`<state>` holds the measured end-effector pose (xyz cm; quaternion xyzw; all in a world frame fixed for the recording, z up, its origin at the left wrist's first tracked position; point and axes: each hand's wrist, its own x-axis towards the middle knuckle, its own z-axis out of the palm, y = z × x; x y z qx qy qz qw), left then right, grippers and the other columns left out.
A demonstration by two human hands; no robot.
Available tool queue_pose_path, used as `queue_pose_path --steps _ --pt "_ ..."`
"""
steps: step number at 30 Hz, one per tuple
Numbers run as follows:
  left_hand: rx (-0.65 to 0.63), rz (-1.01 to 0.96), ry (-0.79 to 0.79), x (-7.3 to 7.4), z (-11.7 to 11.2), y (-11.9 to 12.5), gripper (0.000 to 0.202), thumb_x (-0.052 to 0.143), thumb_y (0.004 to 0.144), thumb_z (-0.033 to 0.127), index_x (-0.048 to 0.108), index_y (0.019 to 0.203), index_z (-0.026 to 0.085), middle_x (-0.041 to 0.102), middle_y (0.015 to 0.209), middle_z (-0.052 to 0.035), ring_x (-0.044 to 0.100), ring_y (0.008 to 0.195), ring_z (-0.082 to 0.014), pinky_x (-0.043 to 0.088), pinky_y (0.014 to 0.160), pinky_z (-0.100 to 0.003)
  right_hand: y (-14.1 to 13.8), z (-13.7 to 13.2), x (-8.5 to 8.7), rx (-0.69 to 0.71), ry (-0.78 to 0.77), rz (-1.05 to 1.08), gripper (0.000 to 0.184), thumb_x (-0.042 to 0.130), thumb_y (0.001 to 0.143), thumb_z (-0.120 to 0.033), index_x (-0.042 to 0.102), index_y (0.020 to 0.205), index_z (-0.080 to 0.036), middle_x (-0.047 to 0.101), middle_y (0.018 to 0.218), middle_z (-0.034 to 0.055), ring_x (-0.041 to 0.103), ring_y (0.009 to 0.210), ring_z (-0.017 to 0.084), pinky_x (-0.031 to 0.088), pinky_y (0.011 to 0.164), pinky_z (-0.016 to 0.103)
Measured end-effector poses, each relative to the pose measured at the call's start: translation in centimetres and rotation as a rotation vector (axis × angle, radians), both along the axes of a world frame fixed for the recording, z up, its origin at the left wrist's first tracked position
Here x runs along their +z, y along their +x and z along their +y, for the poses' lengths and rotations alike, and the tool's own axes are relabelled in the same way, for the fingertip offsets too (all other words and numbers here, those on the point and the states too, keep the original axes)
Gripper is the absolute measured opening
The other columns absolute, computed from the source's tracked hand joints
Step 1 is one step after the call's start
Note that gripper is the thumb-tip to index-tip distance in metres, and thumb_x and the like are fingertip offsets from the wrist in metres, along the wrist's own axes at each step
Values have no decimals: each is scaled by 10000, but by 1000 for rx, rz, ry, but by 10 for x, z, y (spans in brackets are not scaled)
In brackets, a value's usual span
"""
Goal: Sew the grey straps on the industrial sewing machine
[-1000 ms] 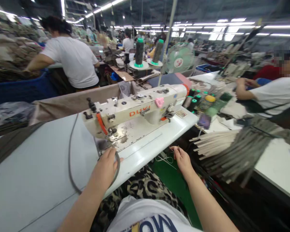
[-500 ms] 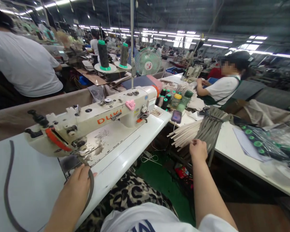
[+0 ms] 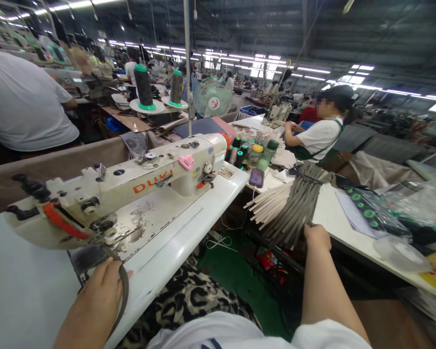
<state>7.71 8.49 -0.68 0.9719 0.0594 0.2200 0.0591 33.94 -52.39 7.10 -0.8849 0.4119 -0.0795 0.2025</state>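
Two hands apart. Left hand curled round grey strap at front edge of sewing table, just before needle end of sewing machine, likely keeping it lined up. Right hand against strip bundle overhanging near edge of side table, handy to reach; fingers hidden, grip cannot be told.

left hand curled, right hand extended
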Motion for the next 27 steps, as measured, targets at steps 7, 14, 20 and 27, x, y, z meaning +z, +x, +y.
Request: queue_pose_path --steps 7,14,20,27 --pt "8 49 -7 -5 7 -2 360 385 995 354 586 1213 149 625 1265 -171 652 1160 -313 562 970 -404 -1 -12 7 -4 178 -260 245 699 759 -268 751 962 -141 728 1018 216 677 965 341 544 715 411" --pt "-27 3 15 -13 10 1 349 415 1008 398 581 1189 151 637 1223 -173 647 1167 -321 553 988 -416 11 16 14 157 740 -508 162 691 804 -263 653 927 -164 675 791 23 317 418 43 222 347 176" --pt "47 -49 -61 -7 -3 3 296 459 1011 350 571 1216 168 608 1316 -179 651 1154 -319 521 1053 -446 14 57 6 271 1041 -517 288 823 751 -314 616 905 -188 598 679 -26 353 412 38 148 331 133" --pt "63 -79 -43 0 -13 5 283 470 1001 316 580 1196 143 594 1325 -209 643 1163 -339 533 1024 -454 -22 153 -64 354 1063 -471 594 895 597 -611 605 905 -194 549 510 -76 287 360 42 175 363 189"
